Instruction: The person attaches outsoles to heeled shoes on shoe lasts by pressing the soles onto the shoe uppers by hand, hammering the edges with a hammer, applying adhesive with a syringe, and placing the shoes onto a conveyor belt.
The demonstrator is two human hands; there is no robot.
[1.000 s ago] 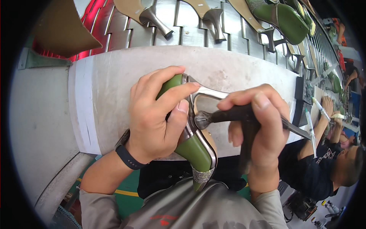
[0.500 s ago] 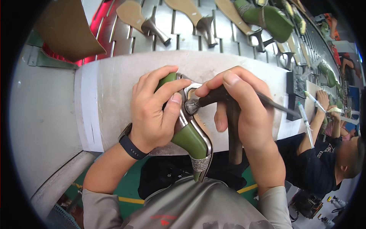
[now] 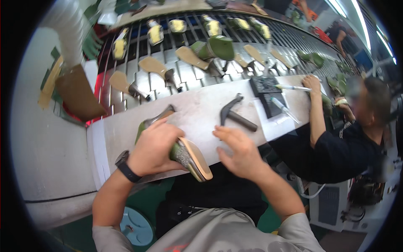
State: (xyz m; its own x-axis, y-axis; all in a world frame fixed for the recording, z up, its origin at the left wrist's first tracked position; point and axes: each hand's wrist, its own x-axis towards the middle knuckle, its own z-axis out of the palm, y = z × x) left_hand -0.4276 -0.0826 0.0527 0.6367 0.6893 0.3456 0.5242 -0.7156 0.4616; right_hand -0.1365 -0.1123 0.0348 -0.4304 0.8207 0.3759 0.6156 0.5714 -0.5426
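My left hand (image 3: 154, 148) is closed round a green high-heeled shoe (image 3: 183, 154) over the near part of the workbench. A glittery band crosses its toe end, and the tan sole edge is turned to the right. The shoe's metallic heel shows beyond my fingers; much of its green side is covered by my hand. My right hand (image 3: 238, 151) is held over the bench with fingers apart and nothing in them. Just beyond its fingertips lies a dark hammer (image 3: 242, 121), its handle slanting to the right.
Beyond the pale workbench (image 3: 197, 113) runs a slatted metal conveyor (image 3: 126, 67) bearing tan soles with heels (image 3: 153, 67), a green shoe (image 3: 220, 47) and yellow-and-green shoe pieces (image 3: 155, 33). Black blocks (image 3: 268, 94) and syringes (image 3: 285, 110) lie at right, near a co-worker (image 3: 331, 151).
The hammer has left my right hand and now lies on the bench. My left hand has turned the shoe. The view has swung up, showing more of the conveyor.
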